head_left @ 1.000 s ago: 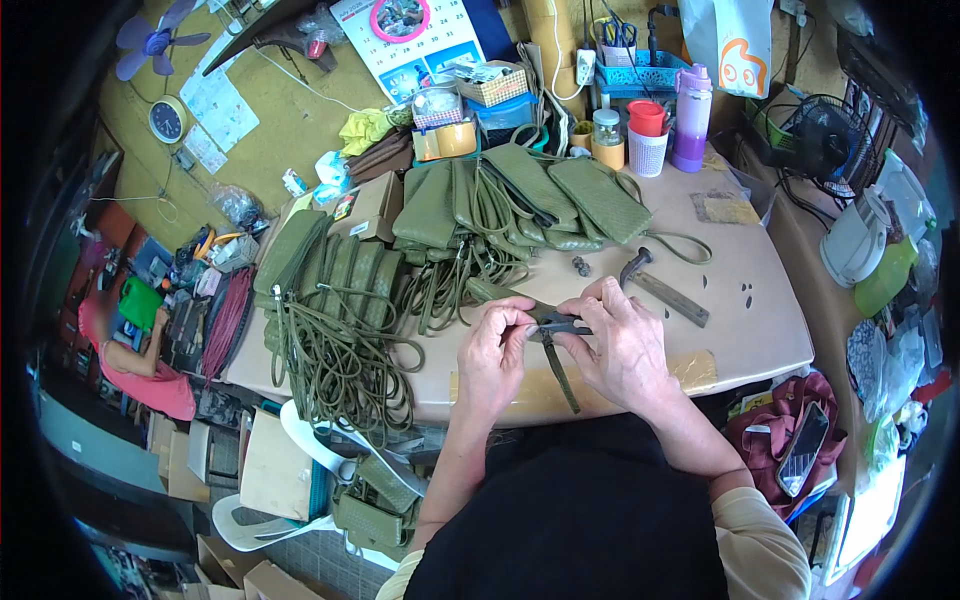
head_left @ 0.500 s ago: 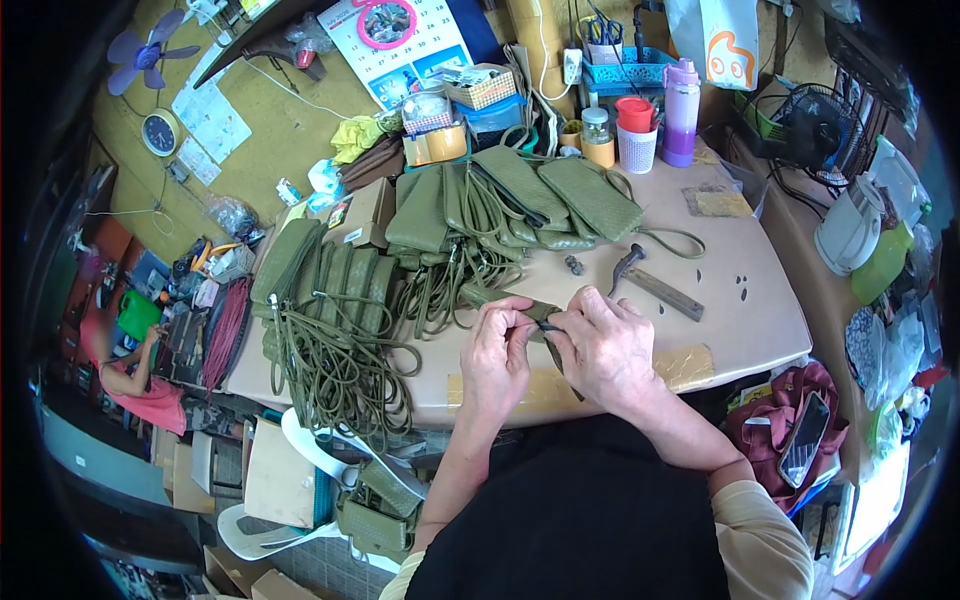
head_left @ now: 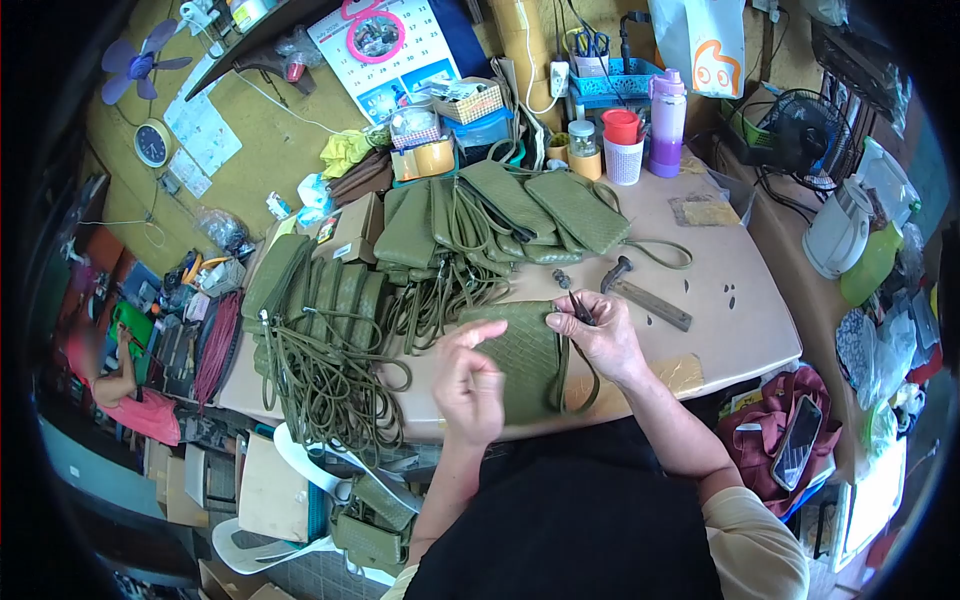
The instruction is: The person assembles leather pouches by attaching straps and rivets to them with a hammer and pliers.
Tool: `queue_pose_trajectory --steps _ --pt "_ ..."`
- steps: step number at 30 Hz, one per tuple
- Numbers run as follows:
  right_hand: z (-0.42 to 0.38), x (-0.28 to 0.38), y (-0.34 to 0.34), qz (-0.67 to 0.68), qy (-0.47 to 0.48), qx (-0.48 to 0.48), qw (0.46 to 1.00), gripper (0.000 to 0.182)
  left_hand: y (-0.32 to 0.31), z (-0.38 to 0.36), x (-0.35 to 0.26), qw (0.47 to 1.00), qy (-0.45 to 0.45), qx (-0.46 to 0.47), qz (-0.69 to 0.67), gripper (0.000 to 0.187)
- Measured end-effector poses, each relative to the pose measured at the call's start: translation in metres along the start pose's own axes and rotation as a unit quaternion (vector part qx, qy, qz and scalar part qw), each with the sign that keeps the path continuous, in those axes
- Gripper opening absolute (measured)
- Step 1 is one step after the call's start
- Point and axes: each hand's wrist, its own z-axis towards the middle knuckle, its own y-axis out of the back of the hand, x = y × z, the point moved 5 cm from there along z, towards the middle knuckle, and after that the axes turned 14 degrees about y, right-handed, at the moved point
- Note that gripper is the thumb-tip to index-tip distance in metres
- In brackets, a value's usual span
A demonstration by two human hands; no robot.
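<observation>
My right hand [head_left: 610, 345] pinches the top right corner of an olive green woven-pattern pouch [head_left: 520, 365]. A small dark pointed tool [head_left: 580, 308], whose exact kind I cannot make out, sticks up from the same hand. From that corner hangs the pouch's thin wrist strap [head_left: 592, 392] in a loop. My left hand [head_left: 468, 390] is raised in front of the pouch's left side, index finger stretched out, holding nothing. Beyond my right hand lies a hammer [head_left: 655, 304] with a wooden handle. Small dark metal pieces [head_left: 561, 279] sit left of its head.
Finished-looking olive pouches [head_left: 575, 212] overlap at the back. More pouches [head_left: 325, 295] stand at the left, with tangled straps [head_left: 335, 385]. A purple bottle [head_left: 666, 125] and a red-lidded cup [head_left: 622, 150] line the back edge. Another person [head_left: 130, 400] is at far left.
The pouch has been turned and now shows its broad face. My left hand has let go and moved left. My right hand keeps hold at the strap corner, with the dark tool now visible.
</observation>
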Motion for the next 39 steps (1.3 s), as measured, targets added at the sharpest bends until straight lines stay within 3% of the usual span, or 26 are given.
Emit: queue_pose_trajectory --steps 2,3,5,7,9,11,12,13,15,16,17,19,20,23,24,29,34,35,37,38,39 --pt "-0.002 0.002 0.0 0.008 -0.014 -0.006 1.0 0.019 -0.016 0.001 -0.024 0.964 -0.028 0.026 0.262 0.065" --pt "-0.004 0.002 -0.001 0.018 -0.032 0.007 0.999 0.019 -0.021 0.0 -0.023 0.964 -0.026 0.025 0.262 0.065" --pt "-0.006 0.003 -0.001 0.028 -0.051 0.022 0.998 0.02 -0.033 -0.004 -0.012 0.916 0.016 0.04 0.399 0.083" --pt "-0.002 0.012 -0.006 -0.031 0.023 0.143 0.989 0.022 -0.032 -0.008 0.001 0.935 0.033 0.07 0.346 0.087" --pt "0.003 0.013 0.001 -0.086 0.028 0.178 0.98 0.012 -0.035 -0.011 0.007 0.948 0.063 0.112 0.29 0.08" --pt "0.01 0.025 0.0 -0.203 0.153 0.286 0.924 0.006 -0.03 -0.012 0.007 0.951 0.059 0.131 0.275 0.075" --pt "0.015 0.026 0.001 -0.262 0.167 0.331 0.891 0.016 -0.029 -0.015 0.018 0.955 0.093 0.163 0.229 0.071" --pt "0.019 0.023 0.0 -0.262 0.166 0.331 0.891 0.016 -0.03 -0.017 0.027 0.956 0.124 0.193 0.183 0.068" --pt "0.023 0.012 -0.003 -0.391 0.242 0.285 0.841 0.018 -0.031 -0.012 0.039 0.963 0.11 0.157 0.188 0.057" --pt "0.025 0.007 -0.004 -0.411 0.269 0.216 0.844 0.013 -0.03 -0.012 0.054 0.959 0.156 0.158 0.178 0.054" --pt "0.019 0.002 -0.004 -0.408 0.266 0.219 0.846 0.013 -0.029 -0.015 0.068 0.952 0.203 0.159 0.168 0.051" --pt "0.012 0.009 0.006 -0.301 0.185 0.081 0.932 0.012 -0.026 -0.019 0.079 0.958 0.191 0.139 0.165 0.049" --pt "0.002 0.007 0.008 -0.33 0.01 0.159 0.931 0.025 -0.024 -0.02 0.08 0.965 0.167 0.117 0.162 0.049" --pt "-0.031 -0.018 0.001 -0.255 0.071 0.16 0.951 0.035 -0.022 -0.02 0.065 0.968 0.165 0.102 0.162 0.049" --pt "-0.034 -0.014 -0.005 -0.255 0.051 0.144 0.955 0.037 -0.022 -0.02 0.061 0.963 0.179 0.114 0.166 0.048" --pt "-0.029 -0.025 -0.005 -0.219 0.092 0.125 0.963 0.034 -0.019 -0.02 0.06 0.973 0.148 0.121 0.132 0.038" --pt "-0.022 -0.018 -0.002 -0.151 0.189 0.24 0.94 0.022 -0.009 -0.022 0.053 0.969 0.147 0.159 0.12 0.024" --pt "-0.023 -0.022 0.0 -0.15 0.186 0.241 0.941 0.022 -0.008 -0.024 0.061 0.961 0.2 0.179 0.069 0.022" --pt "-0.027 -0.045 0.0 0.025 0.002 0.276 0.961 0.012 -0.008 -0.029 0.076 0.947 0.25 0.2 0.017 0.02" --pt "-0.031 -0.056 -0.001 0.14 -0.05 0.26 0.954 0.024 -0.012 -0.033 0.087 0.922 0.289 0.234 -0.104 0.022" --pt "-0.036 -0.064 -0.001 0.138 -0.051 0.26 0.954 0.024 -0.017 -0.036 0.09 0.881 0.323 0.264 -0.223 0.025"
